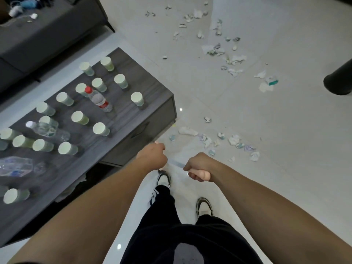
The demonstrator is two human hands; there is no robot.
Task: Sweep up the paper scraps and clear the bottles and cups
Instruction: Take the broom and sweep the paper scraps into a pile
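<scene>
My left hand [152, 155] and my right hand [196, 168] are both closed into fists in front of me, above my shoes. Each grips a pale pink handle [204, 175], and a thin pale strip [177, 164] runs between them; what tool it is I cannot tell. Several pale green paper cups [137, 99] stand on the dark grey coffee table [144, 126] to my left. Among them stands a red-capped bottle [99, 100], a clear white-capped bottle [45, 128] lies on its side, and a crumpled clear bottle [15, 166] sits at the left edge. Paper scraps [207, 141] litter the floor just ahead, with more scraps [217, 49] farther away.
A grey sofa [47, 31] with small items on it stands behind the table at the upper left. A black rounded base [339, 80] sits at the right edge. The floor is pale glossy tile [285, 130]. My legs and sneakers [204, 206] are below my hands.
</scene>
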